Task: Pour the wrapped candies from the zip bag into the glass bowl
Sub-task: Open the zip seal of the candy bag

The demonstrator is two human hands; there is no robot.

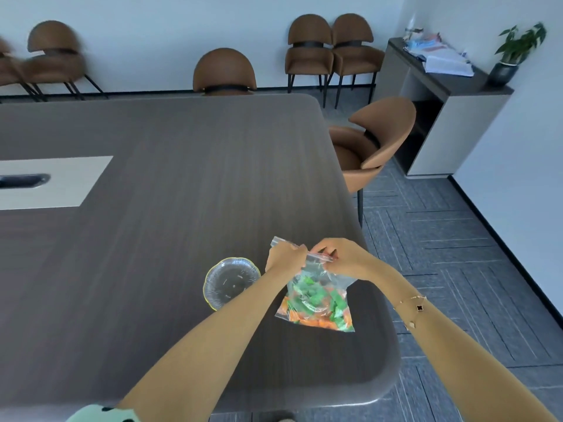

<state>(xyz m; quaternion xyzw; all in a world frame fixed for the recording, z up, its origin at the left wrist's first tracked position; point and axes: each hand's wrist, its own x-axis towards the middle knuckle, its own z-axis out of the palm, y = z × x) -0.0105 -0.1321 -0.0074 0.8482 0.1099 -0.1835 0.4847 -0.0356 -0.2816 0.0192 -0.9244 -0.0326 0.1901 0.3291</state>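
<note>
A clear zip bag [316, 287] holds several green and orange wrapped candies [320, 306] and rests on the dark table near its right edge. My left hand [285, 257] pinches the bag's top strip on the left side. My right hand [341, 255] pinches the same strip on the right side. Just left of the bag stands an empty glass bowl [227, 283] with a wavy gold rim; my left forearm crosses over its near right part.
The dark wooden table [167, 193] has a pale inset panel [51, 181] with a cable slot at far left. Brown chairs stand at the table's far end [224, 71] and right side [374, 141]. A side cabinet [444, 95] with papers and a plant stands at the back right.
</note>
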